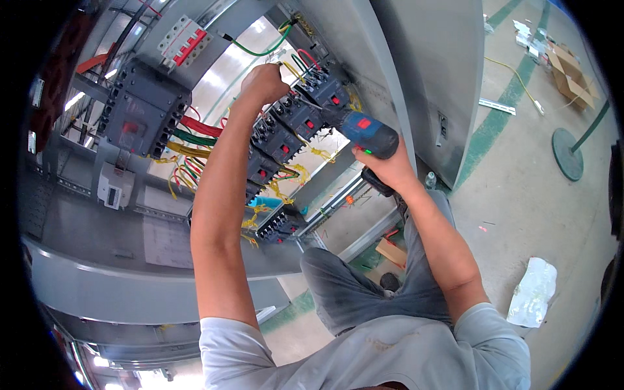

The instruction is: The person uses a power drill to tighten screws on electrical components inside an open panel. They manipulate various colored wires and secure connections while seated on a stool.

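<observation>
My right hand (395,170) is wrapped around the handle of a blue and black cordless drill (365,132). The drill points left, and its long bit reaches the terminals of a black circuit breaker (301,116) with a red switch. My left hand (265,84) is closed at the upper end of the breaker row, beside yellow wires (294,71). Its fingertips are partly hidden, so what they pinch cannot be made out. Another small breaker (330,94) with red, green and yellow wires sits just beyond the bit.
A large black breaker (140,107) with thick red, green and yellow cables is mounted at left. Above it is a white breaker with red levers (188,44). The grey cabinet door (432,84) stands at right. A cardboard box (569,75) and a white sheet (533,292) lie on the floor.
</observation>
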